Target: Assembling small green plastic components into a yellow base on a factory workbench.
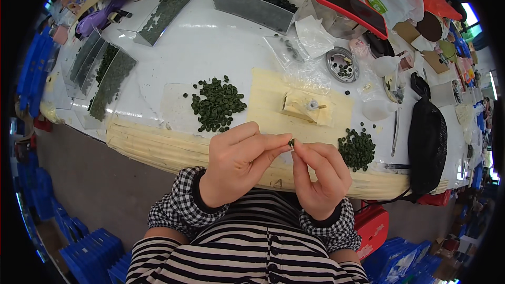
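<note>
Left hand point(236, 159) and right hand point(323, 176) together pinch a small green piece point(291, 142) — in front of the yellowish block point(294, 107); seemingly a fitting or checking step, next likely needing steady alignment.

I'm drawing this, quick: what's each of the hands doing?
Left hand: closed, pinching a small dark piece.
Right hand: closed, pinching that same piece.
</note>
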